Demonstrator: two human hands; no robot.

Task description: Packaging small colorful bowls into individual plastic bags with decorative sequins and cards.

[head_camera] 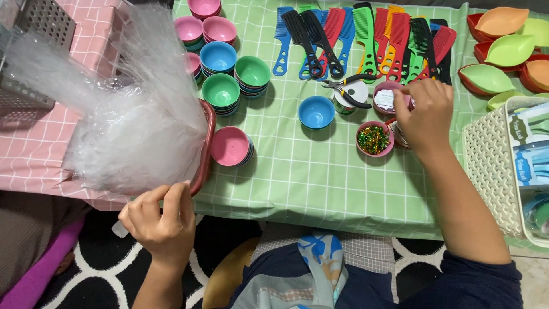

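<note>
Fingers of the left hand (162,220) were pinched together on the lower edge of a clear plastic bag (123,114) bulging from a reddish basket (205,146) at the tabletop (309,177) edge. The right hand (423,114) rested over a pink bowl (390,96) holding white slips, fingers curled on its rim. Just beside it, another pink bowl (374,139) held glittery foil bits. A blue bowl (316,111) sat empty. A white woven basket (492,166) held blue-labelled packages.

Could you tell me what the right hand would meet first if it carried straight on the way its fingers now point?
The right hand points up-left; its fingertips already seem to touch the small pink bowl holding white paper slips. Beyond it lie black-handled pliers, though depth is unclear.
</note>
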